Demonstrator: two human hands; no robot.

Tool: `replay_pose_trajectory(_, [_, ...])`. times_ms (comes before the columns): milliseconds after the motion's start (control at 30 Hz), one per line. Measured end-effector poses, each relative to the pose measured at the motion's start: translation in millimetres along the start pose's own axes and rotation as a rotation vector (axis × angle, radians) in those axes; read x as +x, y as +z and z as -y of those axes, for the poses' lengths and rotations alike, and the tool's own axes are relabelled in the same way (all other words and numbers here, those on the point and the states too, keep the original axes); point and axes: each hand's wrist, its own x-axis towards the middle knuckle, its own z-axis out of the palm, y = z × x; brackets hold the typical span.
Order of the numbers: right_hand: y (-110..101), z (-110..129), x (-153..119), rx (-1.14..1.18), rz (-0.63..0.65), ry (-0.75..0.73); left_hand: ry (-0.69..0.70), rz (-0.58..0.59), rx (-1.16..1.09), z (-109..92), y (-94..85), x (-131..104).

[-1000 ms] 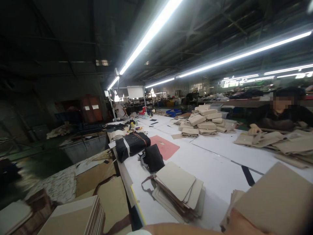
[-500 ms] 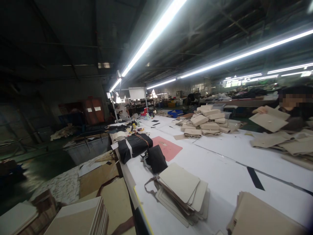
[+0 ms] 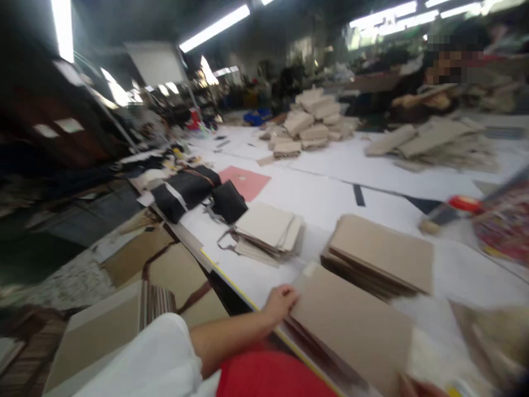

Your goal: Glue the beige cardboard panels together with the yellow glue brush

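1. Five o'clock: the bottom edge is cutting off the right hand [image 3: 419, 387].
2. Six o'clock: blur is masking whether the left hand [image 3: 281, 303] is touching the near stack [image 3: 351, 322].
3. Three o'clock: a printed bag [image 3: 506, 223] is running off-frame, its print blurring.
4. Eight o'clock: a white sleeve [image 3: 151, 358] is partly covering the lower stack [image 3: 103, 325].
5. Two o'clock: a co-worker's hand [image 3: 438, 101] is blurring.

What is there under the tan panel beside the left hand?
Under the tan panel, beside the left hand, edges of darker brown layers show along the near side. The panel covers the rest, so their number cannot be told.
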Motion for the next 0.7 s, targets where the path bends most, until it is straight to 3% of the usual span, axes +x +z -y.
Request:
replay_pose_trajectory(133, [1,-45,-44,-0.156,0.126,0.197,-0.055,0.070,0.116,25,-17.6,11])
replay_pose_trajectory(267, [20,-59,-48,-0.083,0.215,0.286,-0.102,0.087,0.235,34,-22.2,22])
replay_pose_trajectory(400, [28,-49,-39,-0.058,0.195,0.309,-0.019,0.028,0.360,19,-24.4,27])
replay_pose_trajectory(567, [33,-40,-35,-0.056,0.167,0.344,0.168,0.068,0.549,-14,-25.7,44])
replay_pose_trajectory(633, [36,-39,-35,-0.057,0.140,0.345,0.240,0.071,0.598,-19,-25.0,53])
replay_pose_trajectory(700, [38,-38,-35,-0.053,0.123,0.338,0.197,0.083,0.588,-16,-24.5,58])
